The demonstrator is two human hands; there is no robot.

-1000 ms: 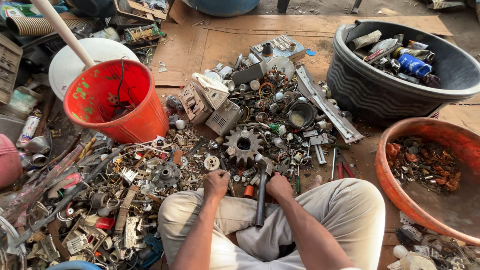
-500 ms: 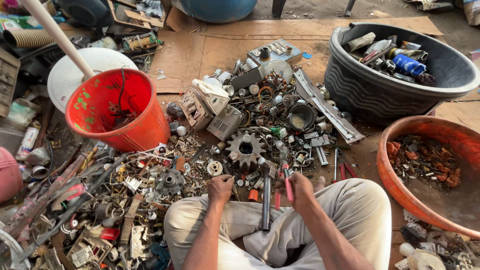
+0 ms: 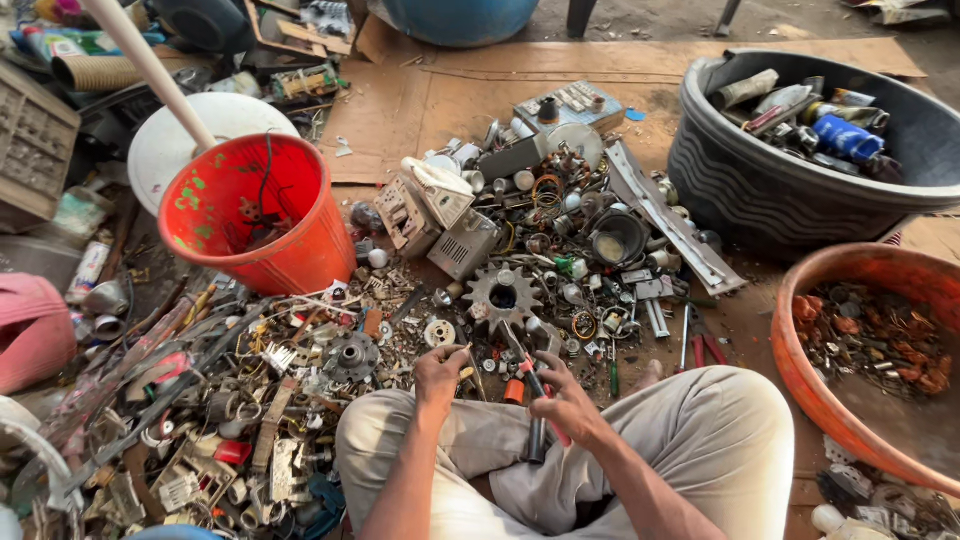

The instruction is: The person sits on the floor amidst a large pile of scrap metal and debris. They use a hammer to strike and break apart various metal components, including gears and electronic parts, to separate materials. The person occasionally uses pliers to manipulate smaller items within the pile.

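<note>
Pliers sit clamped in your right hand, long axis running away from you toward the scrap pile. Your left hand fingers pinch a small piece just left of the pliers' nose.

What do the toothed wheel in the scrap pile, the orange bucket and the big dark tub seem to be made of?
The toothed wheel looks like cast steel or iron: dull grey with rusty, grimy teeth. The orange bucket seems to be plastic, with a smooth thin wall stained by green paint. The dark tub looks like rubber or thick plastic, matte black and ribbed.
</note>
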